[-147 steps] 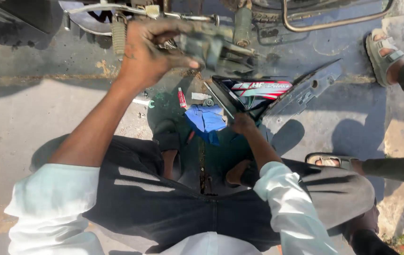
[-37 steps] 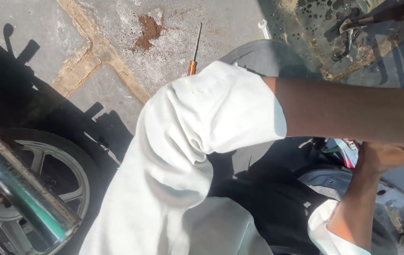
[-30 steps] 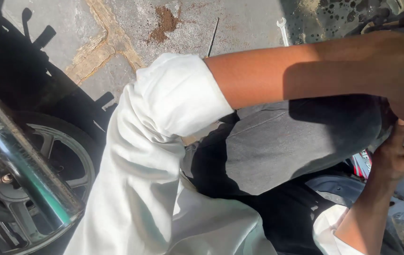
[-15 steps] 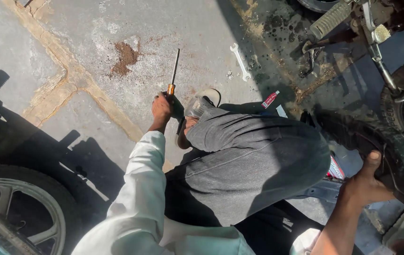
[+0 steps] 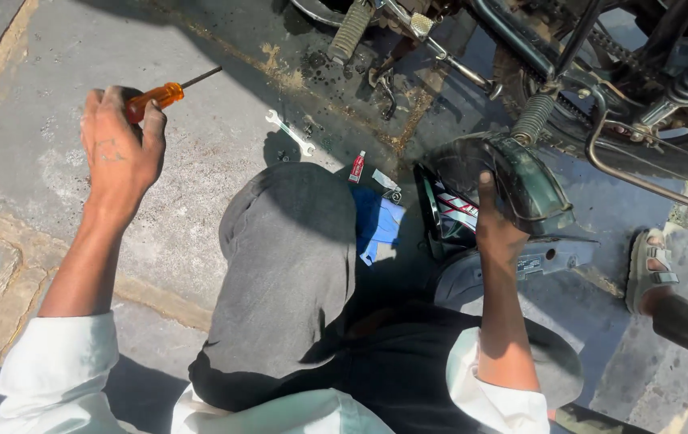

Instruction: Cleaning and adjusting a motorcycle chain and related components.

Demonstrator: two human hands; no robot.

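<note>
My left hand (image 5: 121, 149) is raised over the concrete at the upper left, closed around a screwdriver (image 5: 165, 93) with an orange handle and a dark shaft pointing right. My right hand (image 5: 495, 227) grips the edge of a dark, rounded motorcycle cover (image 5: 520, 181) held upright just below the motorcycle frame (image 5: 601, 88). My bent knee in grey trousers (image 5: 296, 249) lies between the two hands.
A silver spanner (image 5: 289, 132), a small red tube (image 5: 357, 166) and a blue cloth (image 5: 380, 225) lie on the ground by my knee. A footpeg (image 5: 349, 30) and springs hang from the motorcycle above. Another person's sandalled foot (image 5: 651, 265) stands at the right.
My left hand has picked the orange screwdriver up off the ground and lifted it. The view has swung back toward the motorcycle, and my right hand now holds the dark cover.
</note>
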